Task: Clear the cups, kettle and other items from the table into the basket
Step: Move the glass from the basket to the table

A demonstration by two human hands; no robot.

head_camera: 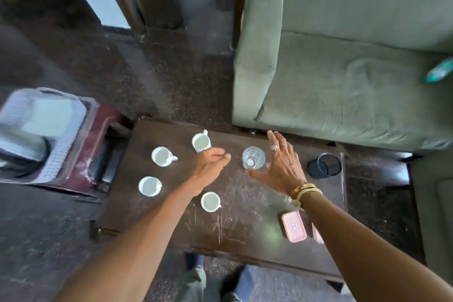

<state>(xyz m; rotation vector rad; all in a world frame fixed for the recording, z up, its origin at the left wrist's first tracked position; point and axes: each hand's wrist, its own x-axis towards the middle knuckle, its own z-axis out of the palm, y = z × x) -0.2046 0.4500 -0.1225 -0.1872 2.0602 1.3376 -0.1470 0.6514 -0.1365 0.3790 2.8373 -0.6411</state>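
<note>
Several white cups stand on the dark wooden table [245,223]: one at the back [201,142], one left of it [162,156], one at the left edge [149,186], one nearer me [210,201]. A clear glass [253,161] stands in the middle. My right hand [282,167] is open just right of the glass, fingers spread, not touching it. My left hand [210,163] hovers left of the glass, fingers loosely curled, holding nothing. A black mesh cup [323,166] and a pink lidded box [293,226] sit to the right. The white basket [41,130] rests on a maroon stool at left.
A green sofa [343,81] borders the table's far right side. Another pink item [317,234] is partly hidden under my right forearm. A dark speckled floor surrounds the table. My legs show below the table's near edge.
</note>
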